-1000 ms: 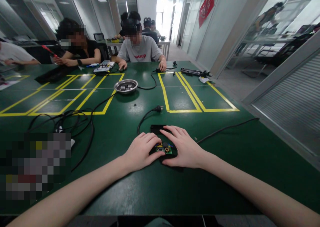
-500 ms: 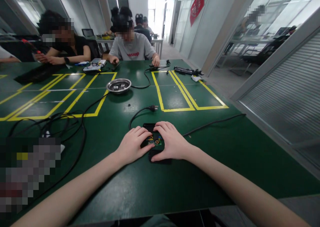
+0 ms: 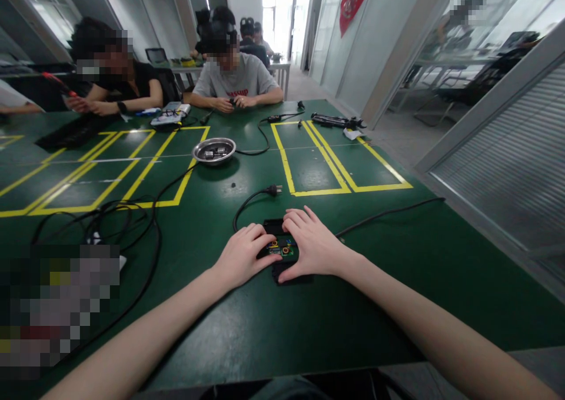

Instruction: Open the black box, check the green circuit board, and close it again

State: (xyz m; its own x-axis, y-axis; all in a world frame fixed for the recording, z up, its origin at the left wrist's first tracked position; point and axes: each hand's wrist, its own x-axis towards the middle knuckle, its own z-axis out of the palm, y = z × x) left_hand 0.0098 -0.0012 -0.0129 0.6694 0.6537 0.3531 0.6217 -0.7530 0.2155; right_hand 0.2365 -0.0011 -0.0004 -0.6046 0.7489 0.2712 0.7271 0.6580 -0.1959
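A small black box with an exposed green circuit board (image 3: 281, 250) lies on the green table (image 3: 273, 329) in front of me. My left hand (image 3: 242, 257) rests against its left side, fingers curled onto the edge. My right hand (image 3: 311, 246) covers its right side, fingers stretched forward and pressed on the casing. A black cord runs from the box to a loose plug (image 3: 275, 189) just beyond it. Both hands grip the box between them.
A metal bowl (image 3: 214, 150) with small parts sits farther out. Tangled black cables (image 3: 110, 217) lie to the left. Yellow tape rectangles (image 3: 322, 165) mark the table. Two people sit at the far side, handling things. A black tool (image 3: 335, 120) lies at the far right edge.
My hands stay on the black box; the right fingers have stretched forward a little. The person opposite has brought both hands together.
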